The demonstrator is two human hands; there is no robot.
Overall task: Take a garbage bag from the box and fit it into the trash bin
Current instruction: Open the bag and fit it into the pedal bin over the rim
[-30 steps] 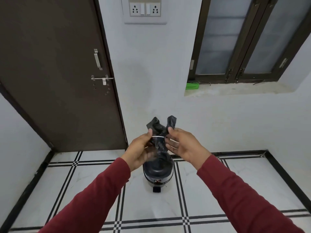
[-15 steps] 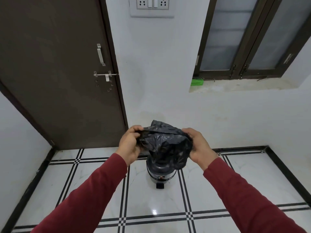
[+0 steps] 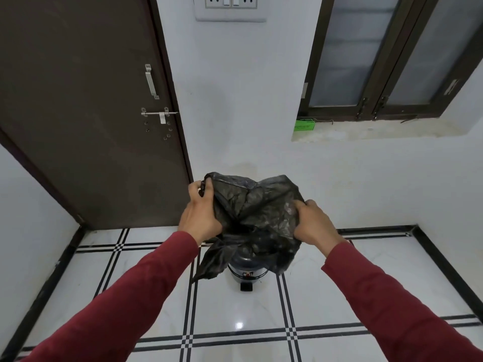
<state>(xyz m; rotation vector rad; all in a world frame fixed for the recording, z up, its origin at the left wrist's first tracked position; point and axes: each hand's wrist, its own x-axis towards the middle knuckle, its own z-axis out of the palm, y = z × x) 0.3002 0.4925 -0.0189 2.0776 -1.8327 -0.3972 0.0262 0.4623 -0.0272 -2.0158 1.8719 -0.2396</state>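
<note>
A crumpled black garbage bag [image 3: 257,215] hangs spread between both hands, held in the air above a small dark pedal trash bin [image 3: 245,273] on the floor. My left hand [image 3: 200,215] grips the bag's left edge. My right hand [image 3: 313,226] grips its right side. The bag's loose lower folds drape down and hide the bin's top; only the bin's lower front and its foot pedal show. A green box [image 3: 304,125] sits on the left end of the window sill.
A brown door [image 3: 86,113] with a bolt stands shut at the left. A white wall is straight ahead, with a dark-framed window [image 3: 392,56] at the upper right. The floor is glossy white tile with black stripes, bordered in black.
The bag went from a narrow bunch pinched between the fingers to a wide open spread. Both hands moved apart and the bag's lower part dropped over the bin.
</note>
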